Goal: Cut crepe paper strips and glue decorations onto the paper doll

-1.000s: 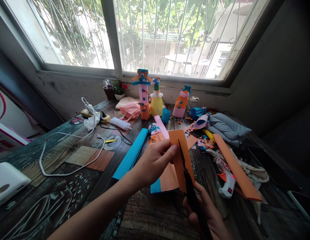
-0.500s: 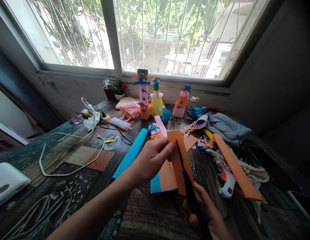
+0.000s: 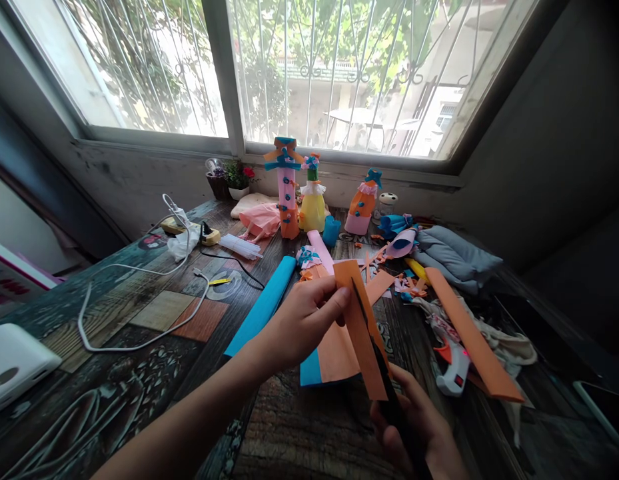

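An orange paper strip (image 3: 358,333) is pinched near its top between the thumb and fingers of my left hand (image 3: 309,317). My right hand (image 3: 414,417) is closed around a pair of black scissors (image 3: 389,387). Their dark blades run lengthwise along the strip, and the upper blade tip shows near its top. Part of the scissor handles is hidden by my fingers. Beneath the strip lie a sheet of peach-orange paper (image 3: 334,357) and a blue sheet (image 3: 310,365). A rolled blue paper (image 3: 264,307) rests left of my left hand.
Decorated paper-covered bottles (image 3: 312,207) stand by the window. At right are a glue gun (image 3: 454,373), a folded orange strip (image 3: 472,337), a grey cushion (image 3: 454,257) and paper scraps (image 3: 412,287). A white cable (image 3: 82,320) and power strip (image 3: 212,237) lie left.
The lower part of the orange strip has swung to the right, and the scissors with my right hand have shifted slightly right and down. My left hand keeps its pinch.
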Demonstrator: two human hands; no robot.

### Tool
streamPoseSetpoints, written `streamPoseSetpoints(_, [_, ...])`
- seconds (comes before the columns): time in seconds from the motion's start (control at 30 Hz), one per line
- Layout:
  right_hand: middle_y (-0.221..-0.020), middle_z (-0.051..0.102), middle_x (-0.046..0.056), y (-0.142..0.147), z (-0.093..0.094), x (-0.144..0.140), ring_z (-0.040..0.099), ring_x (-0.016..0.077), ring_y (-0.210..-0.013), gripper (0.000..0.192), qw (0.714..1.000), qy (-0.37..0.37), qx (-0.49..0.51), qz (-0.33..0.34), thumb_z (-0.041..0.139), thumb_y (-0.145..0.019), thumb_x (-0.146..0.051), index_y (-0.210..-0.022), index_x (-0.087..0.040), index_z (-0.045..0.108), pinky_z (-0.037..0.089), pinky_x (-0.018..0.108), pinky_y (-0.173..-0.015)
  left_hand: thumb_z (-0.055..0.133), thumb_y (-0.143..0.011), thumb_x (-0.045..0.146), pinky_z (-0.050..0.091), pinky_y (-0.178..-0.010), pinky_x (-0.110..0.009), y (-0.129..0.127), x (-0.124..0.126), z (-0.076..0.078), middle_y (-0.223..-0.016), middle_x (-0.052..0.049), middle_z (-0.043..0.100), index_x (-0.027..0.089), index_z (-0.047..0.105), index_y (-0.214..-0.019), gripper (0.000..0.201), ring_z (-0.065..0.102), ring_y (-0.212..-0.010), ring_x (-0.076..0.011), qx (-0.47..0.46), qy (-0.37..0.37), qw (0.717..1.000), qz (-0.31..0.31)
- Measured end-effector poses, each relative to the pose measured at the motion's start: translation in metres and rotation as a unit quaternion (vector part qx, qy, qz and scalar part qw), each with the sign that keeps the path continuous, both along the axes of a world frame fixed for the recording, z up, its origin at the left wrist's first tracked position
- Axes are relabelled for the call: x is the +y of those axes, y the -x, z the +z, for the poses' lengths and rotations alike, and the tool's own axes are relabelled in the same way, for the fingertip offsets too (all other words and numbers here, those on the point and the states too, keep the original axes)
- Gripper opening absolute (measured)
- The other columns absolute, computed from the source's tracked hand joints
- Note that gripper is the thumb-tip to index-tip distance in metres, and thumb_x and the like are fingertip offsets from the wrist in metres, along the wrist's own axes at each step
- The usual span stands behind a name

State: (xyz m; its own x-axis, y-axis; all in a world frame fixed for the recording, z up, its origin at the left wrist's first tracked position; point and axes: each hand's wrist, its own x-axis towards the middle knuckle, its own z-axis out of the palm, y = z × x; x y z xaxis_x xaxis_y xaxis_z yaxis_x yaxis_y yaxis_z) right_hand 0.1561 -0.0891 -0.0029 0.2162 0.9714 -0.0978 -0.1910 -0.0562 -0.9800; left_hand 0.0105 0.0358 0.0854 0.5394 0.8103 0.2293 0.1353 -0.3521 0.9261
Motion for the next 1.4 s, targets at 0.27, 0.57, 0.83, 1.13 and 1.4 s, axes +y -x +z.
streamPoseSetpoints(0.27, [-0.063, 0.054, 0.0, -0.002, -0.002, 0.0, 0.045, 0.0115, -0.046, 0.061, 1.0, -0.005, -0.01, 0.004, 0.069, -0.063, -0.058, -0.112, -0.025, 0.053, 0.033, 0.021, -0.041, 0.041, -0.088, 0.031, 0.037, -0.056, -0.022, -0.001, 0.0, 0.002, -0.063, 0.001, 0.049, 0.015, 0.048, -0.066, 0.027, 0.047, -0.06, -0.0106, -0.004, 0.015, 1.0, -0.003])
streamPoseSetpoints(0.57, [-0.066, 0.056, 0.001, -0.01, -0.006, 0.001, 0.054, 0.0157, -0.055, 0.062, 0.999, 0.006, -0.029, 0.035, 0.072, -0.061, -0.057, -0.113, -0.026, 0.056, 0.043, 0.024, -0.048, 0.042, -0.087, 0.032, 0.035, -0.055, -0.022, -0.001, 0.001, 0.002, -0.063, 0.001, 0.048, 0.014, 0.05, -0.069, 0.027, 0.047, -0.06, -0.0108, -0.019, 0.006, 0.999, 0.029])
streamPoseSetpoints(0.83, [-0.064, 0.054, -0.002, -0.005, -0.005, 0.002, 0.051, 0.0143, -0.057, 0.061, 0.999, 0.026, 0.001, 0.032, 0.074, -0.058, -0.057, -0.109, -0.03, 0.055, 0.042, 0.022, -0.051, 0.044, -0.088, 0.03, 0.034, -0.056, -0.021, 0.0, 0.003, -0.001, -0.064, 0.002, 0.045, 0.014, 0.049, -0.066, 0.028, 0.044, -0.061, -0.0091, -0.034, -0.02, 0.998, 0.043])
streamPoseSetpoints(1.13, [-0.06, 0.052, -0.003, 0.0, 0.001, 0.0, 0.044, 0.0088, -0.05, 0.058, 1.0, -0.016, 0.0, 0.0, 0.071, -0.063, -0.057, -0.109, -0.028, 0.053, 0.034, 0.018, -0.046, 0.043, -0.088, 0.029, 0.034, -0.056, -0.02, -0.001, 0.001, 0.002, -0.065, 0.002, 0.047, 0.012, 0.053, -0.073, 0.024, 0.045, -0.061, -0.0091, -0.039, 0.003, 0.999, 0.03])
streamPoseSetpoints(1.4, [-0.063, 0.059, -0.001, 0.003, 0.011, -0.001, 0.049, 0.0099, -0.051, 0.055, 1.0, -0.003, 0.003, -0.012, 0.072, -0.063, -0.057, -0.105, -0.027, 0.055, 0.037, 0.017, -0.045, 0.043, -0.089, 0.029, 0.032, -0.055, -0.02, -0.001, 0.001, 0.0, -0.062, 0.003, 0.046, 0.013, 0.05, -0.069, 0.026, 0.043, -0.06, -0.0086, -0.037, 0.002, 0.999, 0.025])
